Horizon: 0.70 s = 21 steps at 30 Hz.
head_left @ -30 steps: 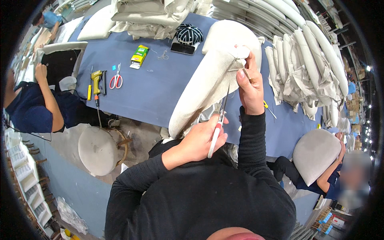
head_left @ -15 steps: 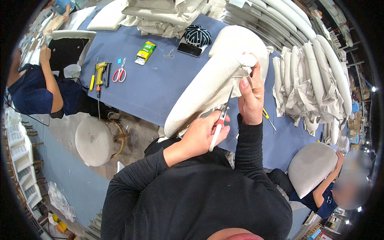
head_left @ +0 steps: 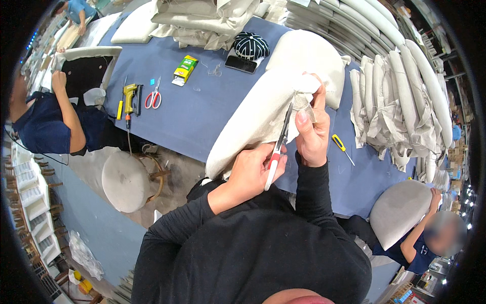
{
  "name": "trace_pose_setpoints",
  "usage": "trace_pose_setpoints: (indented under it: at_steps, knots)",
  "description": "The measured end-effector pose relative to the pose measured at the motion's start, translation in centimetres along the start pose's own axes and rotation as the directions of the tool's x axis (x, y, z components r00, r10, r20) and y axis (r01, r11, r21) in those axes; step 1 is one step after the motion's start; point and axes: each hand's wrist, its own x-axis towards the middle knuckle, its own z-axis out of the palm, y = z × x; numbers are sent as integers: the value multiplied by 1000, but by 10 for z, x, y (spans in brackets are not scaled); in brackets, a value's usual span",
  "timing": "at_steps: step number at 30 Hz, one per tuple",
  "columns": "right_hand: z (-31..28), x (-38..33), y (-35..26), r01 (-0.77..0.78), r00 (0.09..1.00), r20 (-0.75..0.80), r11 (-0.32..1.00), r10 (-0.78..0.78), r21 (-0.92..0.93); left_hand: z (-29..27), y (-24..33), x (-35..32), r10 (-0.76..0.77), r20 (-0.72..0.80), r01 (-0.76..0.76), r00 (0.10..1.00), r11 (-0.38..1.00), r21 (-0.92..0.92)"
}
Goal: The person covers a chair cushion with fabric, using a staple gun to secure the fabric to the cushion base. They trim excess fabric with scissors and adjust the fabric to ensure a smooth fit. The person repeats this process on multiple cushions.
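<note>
Head view, left hand [head_left: 249, 169] gripping scissors [head_left: 274, 165] (red-and-white), cushion [head_left: 250, 114]

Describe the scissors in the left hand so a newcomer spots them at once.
Start at the blue table and find the long pale cushion slanting across its near edge. Beside it, the left hand holds the scissors, blades pointing away from the person, toward the cushion's far end. Unlike the other pair, lying on the table farther left, these are gripped.
</note>
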Motion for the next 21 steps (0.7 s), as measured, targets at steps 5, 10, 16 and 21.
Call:
trace_pose_setpoints:
  at_steps: [5,10,16,21]
  knots:
    - [3,0,1,-12,1000,-7,1000,12,-29,-11,8,-5,7,16,-8,1000,999,48]
    - [11,2,2,-14,1000,-10,999,14,-45,-18,6,-6,0,-35,5,999,990,143]
    - [22,5,4,-12,1000,8,1000,12,-29,-22,5,-4,43,-44,-40,998,998,51]
    - [23,3,6,12,999,38,997,-9,-77,-22,-6,-3,84,-62,-77,995,991,111]
